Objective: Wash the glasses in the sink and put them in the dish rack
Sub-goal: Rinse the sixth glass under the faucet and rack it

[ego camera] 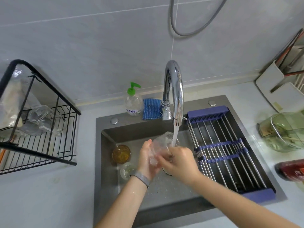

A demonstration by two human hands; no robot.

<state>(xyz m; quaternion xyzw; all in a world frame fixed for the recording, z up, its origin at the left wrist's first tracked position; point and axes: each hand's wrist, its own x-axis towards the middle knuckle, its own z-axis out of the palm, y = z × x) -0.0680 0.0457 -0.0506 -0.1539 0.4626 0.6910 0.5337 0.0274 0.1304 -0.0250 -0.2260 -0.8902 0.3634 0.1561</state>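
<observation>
Under the running tap, a clear wet glass point(162, 146) lies tilted.

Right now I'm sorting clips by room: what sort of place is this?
Most likely a home kitchen: a sink with a running faucet, a dish soap bottle, and a black dish rack on the counter.
</observation>
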